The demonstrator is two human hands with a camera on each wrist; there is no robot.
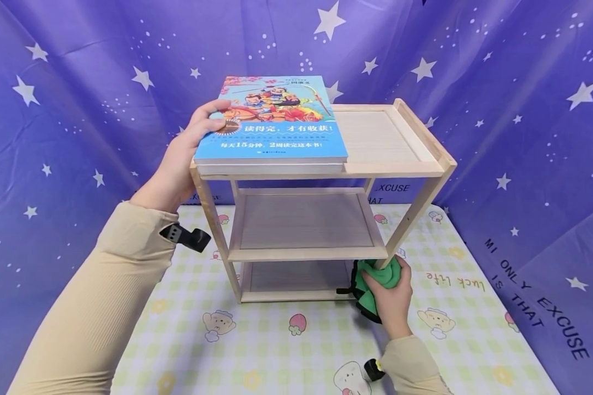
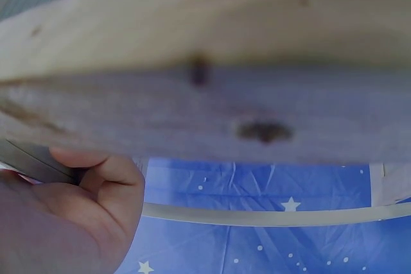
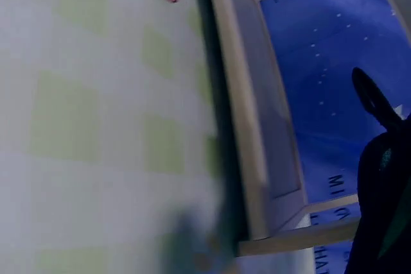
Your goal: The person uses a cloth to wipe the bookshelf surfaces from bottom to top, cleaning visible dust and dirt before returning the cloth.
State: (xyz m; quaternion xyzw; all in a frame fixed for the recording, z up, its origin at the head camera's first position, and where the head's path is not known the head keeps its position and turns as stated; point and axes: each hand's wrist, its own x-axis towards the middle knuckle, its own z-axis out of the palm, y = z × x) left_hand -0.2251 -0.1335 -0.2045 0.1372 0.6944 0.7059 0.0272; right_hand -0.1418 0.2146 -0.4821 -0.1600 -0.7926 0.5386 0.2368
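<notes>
On the left part of the wooden shelf's top board (image 1: 385,134) lies a short stack of blue books (image 1: 281,134) with an illustrated cover. My left hand (image 1: 188,145) grips the stack at its left edge, fingertips over the cover. In the left wrist view, the same hand (image 2: 83,216) shows curled fingers behind a blurred wooden rail (image 2: 212,107). Down low, my right hand (image 1: 395,296) holds a bunched green cloth (image 1: 382,274) with black trim against the front right leg. Its dark loop (image 3: 372,97) hangs out in the right wrist view, where the hand itself is hidden.
Below the top board, the shelf has a middle board (image 1: 306,222) and a bottom board (image 1: 296,277). It stands on a table with a green-checked cloth (image 1: 257,345). A purple star-patterned curtain (image 1: 104,109) surrounds the back and sides.
</notes>
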